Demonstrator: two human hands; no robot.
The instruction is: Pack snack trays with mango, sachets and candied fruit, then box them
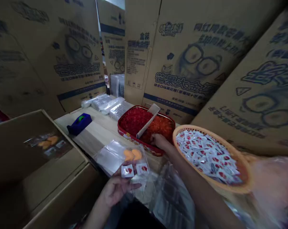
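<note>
My left hand [115, 190] is closed on a clear plastic bag [134, 159] that holds two orange pieces and two small white-and-red sachets. My right hand [158, 140] reaches into the near edge of a red tray [124, 132] filled with small red and orange bits; its fingers are curled into the bits and I cannot see what they hold. A pale divider [147, 122] lies slanted across the tray. To the right stands an orange basket [239, 187] full of several white-and-red sachets.
Empty clear bags [108, 157] lie flat on the wooden table [98, 132]. A blue tape dispenser [79, 124] and stacks of clear bags [105, 103] sit farther back. An open carton [34, 165] with a filled bag stands at left. Tall printed cartons wall the table.
</note>
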